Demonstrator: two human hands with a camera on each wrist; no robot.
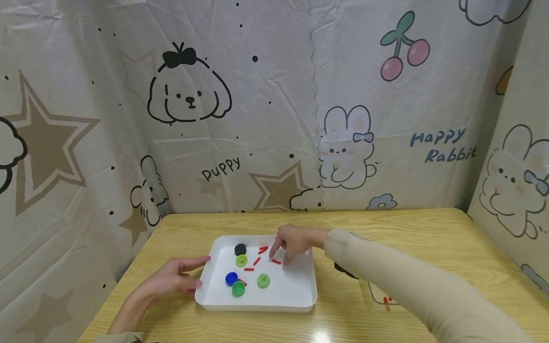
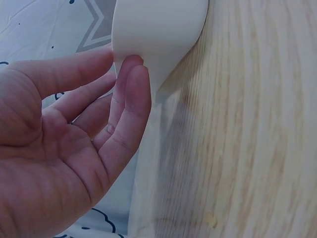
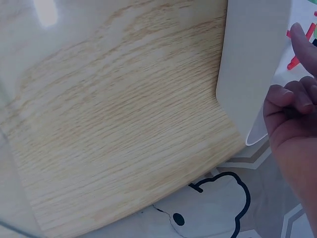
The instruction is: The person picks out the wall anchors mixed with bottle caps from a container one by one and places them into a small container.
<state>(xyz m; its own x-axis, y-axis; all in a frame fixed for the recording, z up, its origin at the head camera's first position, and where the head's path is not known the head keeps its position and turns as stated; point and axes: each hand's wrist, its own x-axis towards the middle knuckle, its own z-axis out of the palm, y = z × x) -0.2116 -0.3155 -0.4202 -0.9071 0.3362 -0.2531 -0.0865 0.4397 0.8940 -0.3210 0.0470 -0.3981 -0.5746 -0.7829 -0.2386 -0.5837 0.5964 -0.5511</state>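
Note:
A white tray (image 1: 291, 295) stands on the table, holding small red strips (image 1: 257, 261) and several round caps. My left hand (image 1: 173, 278) is at the tray's left side, finger and thumb spread along it. In the left wrist view its fingertips (image 2: 134, 84) meet the tray's outer wall (image 2: 158, 29). My right hand (image 1: 293, 239) reaches over the tray's far right part, index finger extended down beside a red strip (image 1: 276, 262). In the right wrist view, that hand's other fingers (image 3: 281, 95) are curled in, with nothing clearly visible in them.
In the tray lie a black cap (image 1: 240, 249), a yellow-green cap (image 1: 241, 260), a blue cap (image 1: 231, 278), a green cap (image 1: 238, 288) and a light green cap (image 1: 263, 281). Right of it, more red strips (image 1: 387, 304) lie partly behind the right sleeve. A printed curtain (image 1: 274, 95) hangs behind the table.

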